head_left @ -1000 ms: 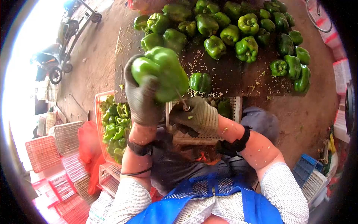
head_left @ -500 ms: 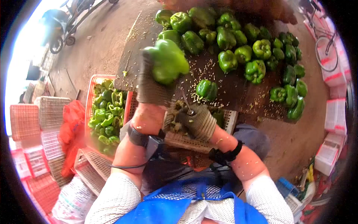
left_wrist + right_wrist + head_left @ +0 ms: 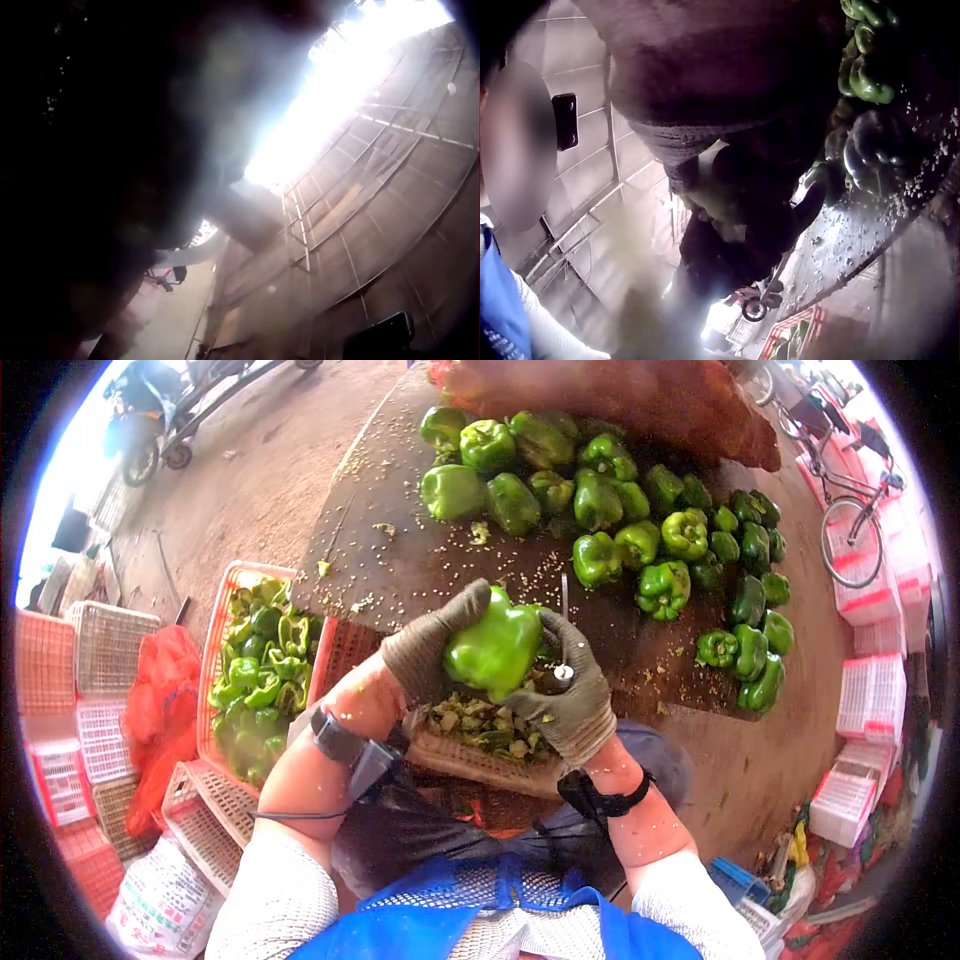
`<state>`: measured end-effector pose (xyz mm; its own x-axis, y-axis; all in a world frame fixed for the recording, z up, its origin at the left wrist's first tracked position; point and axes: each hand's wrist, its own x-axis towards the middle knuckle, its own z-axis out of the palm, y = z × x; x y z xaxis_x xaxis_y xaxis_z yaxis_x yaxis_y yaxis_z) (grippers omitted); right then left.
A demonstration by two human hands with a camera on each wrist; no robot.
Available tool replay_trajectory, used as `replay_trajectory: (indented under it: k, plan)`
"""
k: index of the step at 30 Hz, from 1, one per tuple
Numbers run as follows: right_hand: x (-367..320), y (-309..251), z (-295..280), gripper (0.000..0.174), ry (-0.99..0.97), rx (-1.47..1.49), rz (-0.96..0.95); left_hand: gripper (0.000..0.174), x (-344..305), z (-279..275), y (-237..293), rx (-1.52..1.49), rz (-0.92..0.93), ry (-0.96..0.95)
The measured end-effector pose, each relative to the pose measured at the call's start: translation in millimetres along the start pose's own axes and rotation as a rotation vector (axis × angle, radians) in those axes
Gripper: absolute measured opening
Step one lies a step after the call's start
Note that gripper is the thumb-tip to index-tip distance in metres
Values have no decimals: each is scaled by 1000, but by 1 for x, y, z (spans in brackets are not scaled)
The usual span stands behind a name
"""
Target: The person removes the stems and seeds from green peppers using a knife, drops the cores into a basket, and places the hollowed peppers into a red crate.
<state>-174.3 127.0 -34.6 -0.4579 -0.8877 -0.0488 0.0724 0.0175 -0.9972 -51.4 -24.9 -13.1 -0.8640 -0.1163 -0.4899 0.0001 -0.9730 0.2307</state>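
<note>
Between both hands, just above the scraps basket [image 3: 470,760], is the green pepper [image 3: 495,645]. The left hand [image 3: 430,645] is wrapped round its side. The right hand [image 3: 572,705] is curled on a small metal tool [image 3: 563,676] and rests against the pepper, which looks not yet cored. Left of the left hand, an orange crate [image 3: 262,567] holds many cut pieces. Beyond the hands, a pile of whole peppers [image 3: 600,510] lies on the desk [image 3: 400,560]. Plenty left, probably around midway.

Blue apron [image 3: 440,920], white mesh sleeves [image 3: 275,900]
Grey knit gloves [image 3: 425,645] on left hand [image 3: 432,648] and right hand [image 3: 572,705]; black wrist straps [image 3: 335,738], a thin cable [image 3: 290,815].
</note>
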Motion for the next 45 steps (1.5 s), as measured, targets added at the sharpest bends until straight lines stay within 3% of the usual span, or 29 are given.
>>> replay_trajectory:
  k: [2,4,6,9,10,12,15,16,18,20,22,23,26,27,30,34,37,39,40,45]
  plan:
    - [-1,12,-7,103,-4,-306,-143,64,6,-1,-10,73,-2,-8]
    - [-1,5,-8,106,26,-303,-127,65,10,5,-15,137,14,-52]
    - [0,-2,-13,106,57,-395,-134,86,21,-5,-23,803,459,102]
    - [2,8,-27,103,9,-231,-168,110,17,-3,-32,1179,700,-5]
    - [2,4,-29,102,-11,-162,-177,110,18,-7,-31,1380,875,-51]
    - [0,-3,-33,98,-22,-243,-194,107,18,-8,-28,1531,1001,-114]
    - [4,-10,-33,93,10,-228,-164,102,24,-12,-40,1159,868,23]
    - [8,-10,-32,94,17,-159,-155,96,24,2,-46,922,799,61]
    - [16,-11,-28,94,31,-27,-143,87,31,25,-47,727,785,133]
    - [16,-15,-25,89,84,-103,-159,84,45,14,-44,686,801,89]
    - [16,-22,-24,87,93,-70,-110,83,52,8,-44,430,653,82]
    - [15,-16,-19,84,153,-153,-272,80,47,6,-42,276,488,50]
    - [11,-18,-19,88,141,-90,-219,79,47,11,-44,-21,355,-52]
    - [10,-18,-20,89,130,-72,-200,80,51,10,-39,-26,352,-39]
    - [9,-16,-30,84,132,2,-236,76,54,15,-40,784,699,117]
    - [7,-3,-35,98,112,-105,-175,79,45,26,-40,867,720,60]
    - [6,-8,-37,100,65,-110,-217,97,34,27,-37,911,658,59]
    - [6,-12,-38,101,25,-1,-147,117,28,24,-34,960,585,7]
    - [5,-12,-39,101,3,53,-110,118,28,19,-34,918,552,-19]
    - [7,-10,-38,83,12,73,88,115,30,7,-38,766,392,-11]
